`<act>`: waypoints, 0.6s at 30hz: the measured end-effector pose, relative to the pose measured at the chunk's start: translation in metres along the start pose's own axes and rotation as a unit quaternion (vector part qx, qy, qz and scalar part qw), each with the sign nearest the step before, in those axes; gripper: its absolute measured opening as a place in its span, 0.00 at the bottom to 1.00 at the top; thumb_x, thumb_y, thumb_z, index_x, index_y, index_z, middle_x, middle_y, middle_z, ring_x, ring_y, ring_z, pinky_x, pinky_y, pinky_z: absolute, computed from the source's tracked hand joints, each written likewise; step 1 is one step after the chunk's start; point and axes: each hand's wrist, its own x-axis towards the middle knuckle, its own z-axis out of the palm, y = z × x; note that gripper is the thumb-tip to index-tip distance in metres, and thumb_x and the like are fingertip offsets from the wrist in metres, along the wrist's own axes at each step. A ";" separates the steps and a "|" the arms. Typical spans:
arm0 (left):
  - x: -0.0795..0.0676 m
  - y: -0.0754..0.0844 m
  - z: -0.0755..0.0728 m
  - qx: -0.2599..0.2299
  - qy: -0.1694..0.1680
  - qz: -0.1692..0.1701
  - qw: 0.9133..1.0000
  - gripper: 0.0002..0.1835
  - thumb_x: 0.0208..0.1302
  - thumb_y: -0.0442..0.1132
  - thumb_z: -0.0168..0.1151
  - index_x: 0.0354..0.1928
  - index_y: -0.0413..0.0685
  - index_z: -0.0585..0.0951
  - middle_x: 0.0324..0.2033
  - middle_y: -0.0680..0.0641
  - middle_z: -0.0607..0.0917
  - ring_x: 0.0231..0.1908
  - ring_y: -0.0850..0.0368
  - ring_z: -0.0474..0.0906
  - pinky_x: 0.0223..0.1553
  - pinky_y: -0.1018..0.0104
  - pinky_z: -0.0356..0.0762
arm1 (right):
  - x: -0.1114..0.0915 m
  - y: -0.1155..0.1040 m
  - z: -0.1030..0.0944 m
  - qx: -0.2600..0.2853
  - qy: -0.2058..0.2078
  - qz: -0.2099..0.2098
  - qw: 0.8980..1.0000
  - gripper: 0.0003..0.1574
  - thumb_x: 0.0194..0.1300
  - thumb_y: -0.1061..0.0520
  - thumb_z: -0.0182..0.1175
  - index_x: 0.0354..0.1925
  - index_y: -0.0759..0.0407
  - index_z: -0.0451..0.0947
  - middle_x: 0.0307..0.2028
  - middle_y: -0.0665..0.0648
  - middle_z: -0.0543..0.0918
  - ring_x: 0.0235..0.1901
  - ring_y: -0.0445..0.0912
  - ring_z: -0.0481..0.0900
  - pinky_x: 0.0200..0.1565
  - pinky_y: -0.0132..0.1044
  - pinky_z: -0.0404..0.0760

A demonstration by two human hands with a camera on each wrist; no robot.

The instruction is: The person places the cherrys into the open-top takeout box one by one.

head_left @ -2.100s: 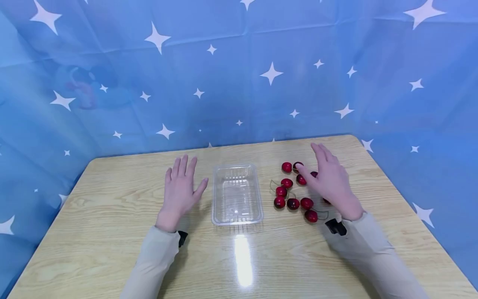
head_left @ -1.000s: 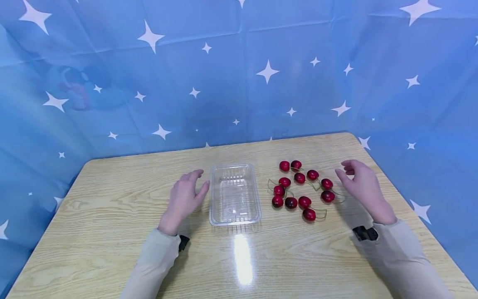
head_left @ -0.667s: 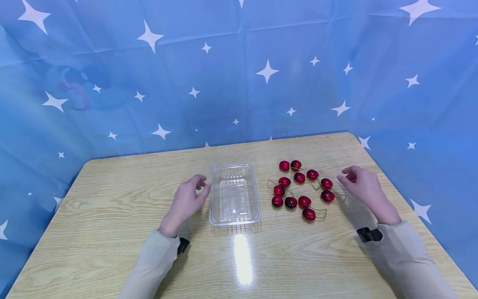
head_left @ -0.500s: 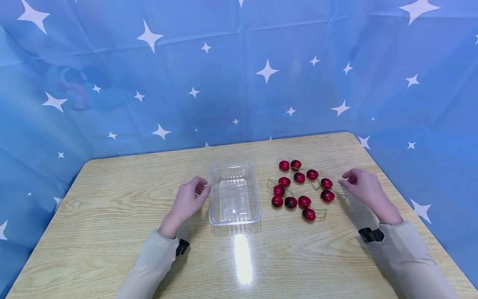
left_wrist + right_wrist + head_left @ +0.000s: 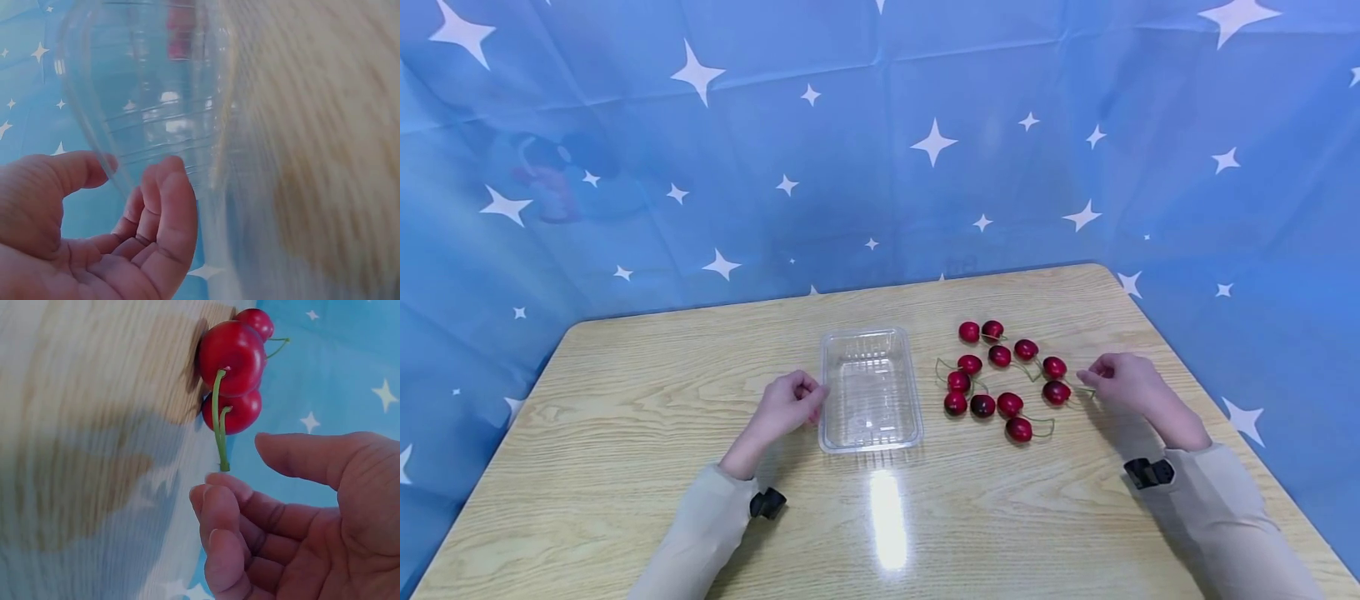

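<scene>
A clear plastic tray (image 5: 913, 379) lies on the table with nothing in it. My left hand (image 5: 786, 406) is at its left side. In the left wrist view the thumb tip meets the tray's rim (image 5: 80, 115), while the bent fingers (image 5: 178, 212) lie below that rim against the outer wall, with a gap to the thumb. Right of the tray lie several red cherries with green stems. My right hand (image 5: 1123, 383) is beside the rightmost cherry (image 5: 1056, 392). Its thumb and fingers stand apart near the tip of a green stem (image 5: 217, 419), holding nothing.
Other cherries spread to the left, among them one dark red cherry (image 5: 982, 406) and one at the front (image 5: 1018, 430). The wooden table (image 5: 625, 400) ends at the back before a blue curtain (image 5: 850, 150) with white stars.
Both hands have come down from flat, raised poses. My right hand moved off the cherries to their right side, then lowered to the stem. My left hand lowered to the tray's rim.
</scene>
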 end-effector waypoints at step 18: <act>0.004 -0.007 0.006 -0.127 -0.034 -0.046 0.990 0.08 0.67 0.33 0.52 0.31 0.34 0.72 0.19 0.48 0.76 0.19 0.60 0.74 0.22 0.70 0.75 | 0.001 -0.001 0.011 -0.010 -0.038 -0.034 0.999 0.25 0.67 0.51 0.55 0.14 0.55 0.67 0.12 0.48 0.66 0.14 0.42 0.61 0.19 0.34 0.60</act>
